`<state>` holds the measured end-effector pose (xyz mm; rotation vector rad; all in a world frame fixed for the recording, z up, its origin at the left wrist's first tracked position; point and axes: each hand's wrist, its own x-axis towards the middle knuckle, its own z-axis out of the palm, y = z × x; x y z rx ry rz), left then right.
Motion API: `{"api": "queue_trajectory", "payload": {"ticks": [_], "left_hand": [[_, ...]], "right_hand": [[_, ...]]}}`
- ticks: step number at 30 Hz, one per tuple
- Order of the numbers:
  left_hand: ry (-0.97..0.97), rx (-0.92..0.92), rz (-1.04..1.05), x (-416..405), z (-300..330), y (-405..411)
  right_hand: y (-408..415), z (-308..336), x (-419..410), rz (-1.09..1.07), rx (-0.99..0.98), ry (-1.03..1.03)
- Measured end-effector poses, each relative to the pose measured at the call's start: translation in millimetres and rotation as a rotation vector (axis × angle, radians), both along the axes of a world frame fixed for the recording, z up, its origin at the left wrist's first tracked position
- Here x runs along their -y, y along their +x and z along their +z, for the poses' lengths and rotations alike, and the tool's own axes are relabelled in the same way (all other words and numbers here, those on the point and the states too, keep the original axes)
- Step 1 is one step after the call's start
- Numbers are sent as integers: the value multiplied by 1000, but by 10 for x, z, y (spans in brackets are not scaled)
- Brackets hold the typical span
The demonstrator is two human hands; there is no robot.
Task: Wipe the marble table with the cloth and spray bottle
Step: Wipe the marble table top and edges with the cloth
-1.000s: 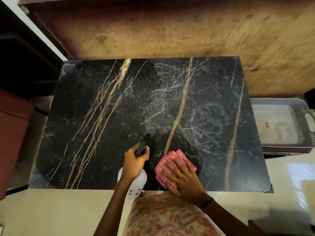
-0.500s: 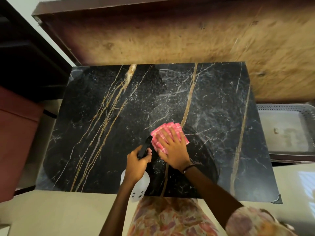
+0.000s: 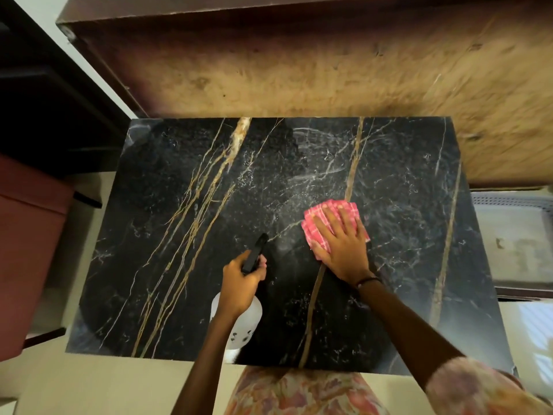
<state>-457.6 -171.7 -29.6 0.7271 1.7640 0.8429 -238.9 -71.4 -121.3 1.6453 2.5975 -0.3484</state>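
The 2 hands work apart over the black marble surface [image 3: 167, 211]. The right hand [image 3: 341, 247] lies flat with fingers spread, pressing the pink cloth [image 3: 318, 218] down. Just to its left, the left hand [image 3: 241, 284] is wrapped around the black head of the white spray bottle [image 3: 242, 327], nozzle pointing away from the person.

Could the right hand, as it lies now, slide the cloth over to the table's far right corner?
Probably yes. The right hand lies flat on the pink cloth, and the marble table between there and that corner shows nothing lying on it. The left hand, gripping the spray bottle, sits on the opposite side.
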Motion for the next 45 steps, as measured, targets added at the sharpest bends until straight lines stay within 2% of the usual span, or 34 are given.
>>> {"api": "queue_trajectory", "payload": {"ticks": [3,6,9,11,13,16,19,21,23,25,29,31,34,39,42,45], "left_hand": [[2,-4,-3,-114,-48,-85],[-6,-8,-4,-216,-60,-165],[1,-2,1,-311,-55,-221],[2,2,-21,-381,-57,-259],[-1,2,-32,-442,-91,-287],[-15,-12,-5,-540,-129,-303],[-22,-5,3,-672,-152,-323],[-20,-7,-14,-771,-155,-330],[-22,-13,-24,-875,-151,-332],[-29,-21,-27,-989,-138,-336],[-21,-12,-21,-1235,-65,-359],[-19,5,-23,-1345,-34,-378],[-9,23,-16,-1496,14,-397],[23,-2,-61,-1739,4,-406],[42,-10,-88,-1874,-11,-408],[61,-5,-79,-2008,0,-415]], "right_hand": [[-595,-29,-162,34,-33,-2],[-926,-71,64,230,-90,36],[-725,-80,446,445,-70,59],[-390,-114,518,491,-55,89],[-83,-127,375,418,-3,122],[26,-100,-89,167,2,112],[-356,-54,-586,-24,2,84],[-719,-52,-835,-77,8,60],[-1043,-67,-930,-48,-13,62],[-1184,-82,-835,76,-66,90],[-720,-148,-477,342,-16,144],[-365,-136,-512,284,11,168],[-101,-117,-878,76,30,130],[-718,-101,-1681,-178,24,69],[-1172,-127,-1841,-115,-17,95],[-1227,-163,-1662,88,-31,153]]}}
